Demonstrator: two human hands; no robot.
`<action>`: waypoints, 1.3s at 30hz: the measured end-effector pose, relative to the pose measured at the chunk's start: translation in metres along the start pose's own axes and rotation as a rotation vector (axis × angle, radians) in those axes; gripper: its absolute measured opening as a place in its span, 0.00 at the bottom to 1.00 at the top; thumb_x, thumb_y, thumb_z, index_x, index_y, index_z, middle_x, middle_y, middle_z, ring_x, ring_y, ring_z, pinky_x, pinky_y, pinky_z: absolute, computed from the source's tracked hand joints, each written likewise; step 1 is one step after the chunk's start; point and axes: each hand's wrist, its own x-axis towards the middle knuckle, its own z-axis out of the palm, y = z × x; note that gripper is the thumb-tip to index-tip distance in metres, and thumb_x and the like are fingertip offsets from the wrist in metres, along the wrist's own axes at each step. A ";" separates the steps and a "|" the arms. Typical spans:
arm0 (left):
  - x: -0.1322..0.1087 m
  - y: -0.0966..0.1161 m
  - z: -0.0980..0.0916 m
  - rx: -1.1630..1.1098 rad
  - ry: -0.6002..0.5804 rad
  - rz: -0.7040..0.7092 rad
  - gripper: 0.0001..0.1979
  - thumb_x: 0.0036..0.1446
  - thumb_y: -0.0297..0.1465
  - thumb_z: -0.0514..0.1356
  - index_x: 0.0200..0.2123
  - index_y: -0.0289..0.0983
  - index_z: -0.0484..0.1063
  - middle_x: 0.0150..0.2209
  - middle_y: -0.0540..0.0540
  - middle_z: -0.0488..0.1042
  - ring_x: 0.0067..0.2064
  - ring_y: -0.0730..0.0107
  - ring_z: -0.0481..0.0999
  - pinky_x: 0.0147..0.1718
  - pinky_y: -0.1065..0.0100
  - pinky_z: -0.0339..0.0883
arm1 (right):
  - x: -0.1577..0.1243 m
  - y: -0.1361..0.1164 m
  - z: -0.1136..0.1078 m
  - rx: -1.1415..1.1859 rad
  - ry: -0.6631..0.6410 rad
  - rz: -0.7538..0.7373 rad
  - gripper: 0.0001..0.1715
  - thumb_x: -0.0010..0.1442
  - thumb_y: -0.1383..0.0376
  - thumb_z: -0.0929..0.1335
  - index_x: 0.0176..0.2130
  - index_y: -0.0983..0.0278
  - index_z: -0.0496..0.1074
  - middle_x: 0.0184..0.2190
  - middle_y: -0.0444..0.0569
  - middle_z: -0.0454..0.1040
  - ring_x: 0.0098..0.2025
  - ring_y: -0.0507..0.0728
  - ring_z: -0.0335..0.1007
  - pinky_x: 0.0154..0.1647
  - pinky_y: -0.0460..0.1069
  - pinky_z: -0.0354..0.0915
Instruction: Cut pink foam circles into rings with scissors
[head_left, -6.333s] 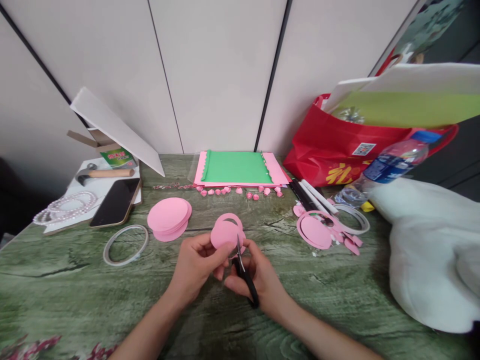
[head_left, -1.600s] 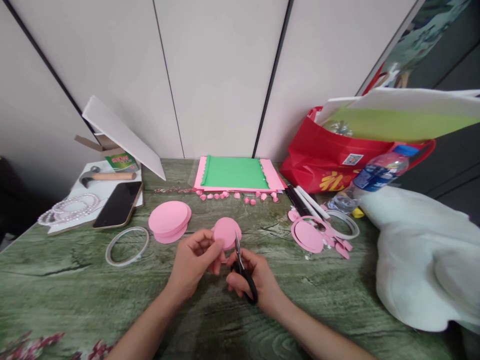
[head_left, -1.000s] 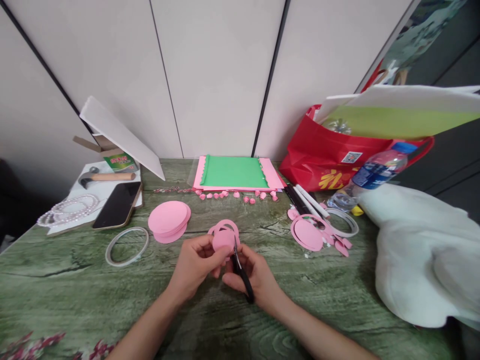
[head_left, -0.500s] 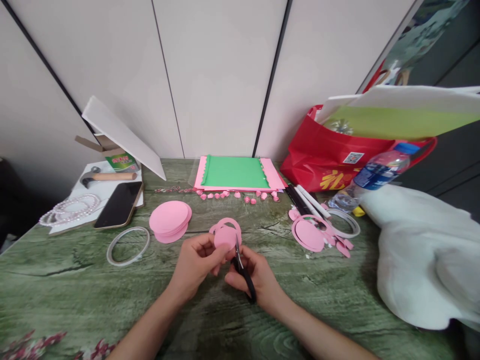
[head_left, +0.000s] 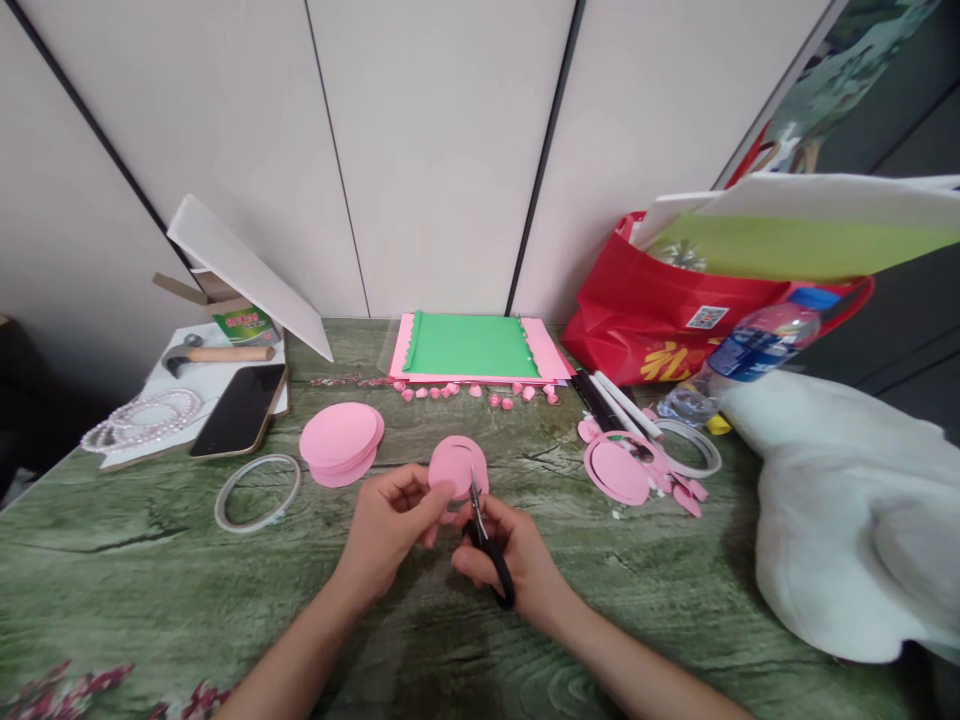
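My left hand [head_left: 390, 530] pinches a pink paper disc [head_left: 456, 467] by its lower left edge and holds it up over the green table [head_left: 135, 570]. A cut strip curls around the disc's rim. My right hand [head_left: 517, 560] grips small black-handled scissors [head_left: 484, 535], whose blades point up into the disc's right side. A stack of pink paper circles [head_left: 340, 440] lies just beyond my left hand.
A tape ring [head_left: 257, 490], phone [head_left: 240, 408], pearl beads [head_left: 142, 417] and hammer [head_left: 214, 352] lie at left. Green and pink sheets [head_left: 469, 347] sit at the back. Pink offcuts [head_left: 626, 470], pens [head_left: 611, 400], a red bag [head_left: 675, 320], bottle [head_left: 750, 350] and white cloth [head_left: 855, 510] fill the right.
The disc has turned in my left hand while the scissors kept cutting along its edge. Both hands stay in about the same place.
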 end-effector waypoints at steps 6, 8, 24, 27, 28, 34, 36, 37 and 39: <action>0.001 -0.001 -0.001 0.002 0.013 0.021 0.10 0.49 0.34 0.62 0.23 0.33 0.70 0.15 0.55 0.66 0.15 0.82 0.59 0.15 0.77 0.51 | -0.001 -0.003 0.000 -0.032 -0.008 -0.001 0.25 0.39 0.51 0.74 0.29 0.64 0.63 0.14 0.36 0.62 0.14 0.45 0.52 0.15 0.41 0.49; 0.001 -0.001 0.000 -0.011 0.016 0.020 0.10 0.49 0.34 0.62 0.23 0.33 0.70 0.15 0.55 0.66 0.15 0.83 0.59 0.15 0.77 0.51 | -0.001 -0.003 0.000 -0.043 -0.010 0.004 0.25 0.40 0.51 0.74 0.29 0.64 0.63 0.14 0.36 0.62 0.14 0.45 0.52 0.14 0.41 0.49; -0.001 0.000 0.003 0.005 0.009 0.032 0.10 0.50 0.34 0.60 0.24 0.34 0.69 0.17 0.54 0.68 0.15 0.82 0.61 0.15 0.77 0.53 | -0.001 0.003 0.002 -0.030 -0.016 0.009 0.24 0.41 0.51 0.73 0.28 0.63 0.63 0.14 0.37 0.64 0.12 0.45 0.54 0.11 0.41 0.52; -0.003 0.000 0.004 0.078 -0.029 0.035 0.11 0.51 0.34 0.59 0.22 0.33 0.69 0.17 0.53 0.69 0.14 0.82 0.61 0.15 0.77 0.53 | -0.001 0.004 0.003 -0.014 -0.032 -0.003 0.24 0.41 0.51 0.73 0.28 0.63 0.62 0.18 0.39 0.67 0.13 0.45 0.55 0.11 0.41 0.54; -0.004 0.001 0.004 0.092 -0.030 0.036 0.11 0.51 0.34 0.59 0.22 0.33 0.68 0.17 0.53 0.69 0.14 0.82 0.61 0.14 0.77 0.53 | -0.002 0.004 0.003 -0.009 -0.039 -0.004 0.24 0.41 0.51 0.73 0.28 0.63 0.62 0.19 0.39 0.68 0.13 0.45 0.55 0.11 0.41 0.55; -0.004 0.006 0.003 0.149 -0.027 0.045 0.12 0.50 0.33 0.59 0.19 0.33 0.67 0.15 0.54 0.66 0.14 0.83 0.60 0.13 0.78 0.52 | -0.002 0.004 0.003 0.013 -0.078 -0.007 0.24 0.42 0.52 0.73 0.29 0.63 0.62 0.20 0.39 0.66 0.15 0.45 0.55 0.15 0.42 0.55; -0.004 0.008 0.003 0.175 -0.046 0.039 0.11 0.49 0.32 0.60 0.19 0.33 0.68 0.15 0.54 0.65 0.14 0.83 0.59 0.13 0.78 0.51 | -0.001 0.002 0.002 0.020 -0.078 -0.038 0.24 0.42 0.52 0.74 0.31 0.64 0.63 0.20 0.39 0.65 0.18 0.46 0.56 0.18 0.43 0.55; -0.004 0.008 0.003 0.189 -0.053 0.036 0.11 0.48 0.32 0.60 0.19 0.33 0.68 0.15 0.54 0.65 0.14 0.82 0.59 0.13 0.78 0.51 | -0.001 0.002 0.002 0.023 -0.074 -0.053 0.25 0.41 0.53 0.74 0.31 0.64 0.63 0.21 0.40 0.66 0.19 0.47 0.57 0.19 0.43 0.55; -0.004 0.009 0.003 0.215 -0.056 0.029 0.10 0.48 0.32 0.60 0.18 0.33 0.69 0.14 0.54 0.64 0.13 0.82 0.59 0.12 0.78 0.51 | 0.000 0.000 0.001 0.033 -0.063 -0.072 0.26 0.40 0.52 0.74 0.33 0.64 0.64 0.22 0.40 0.66 0.22 0.48 0.57 0.22 0.43 0.55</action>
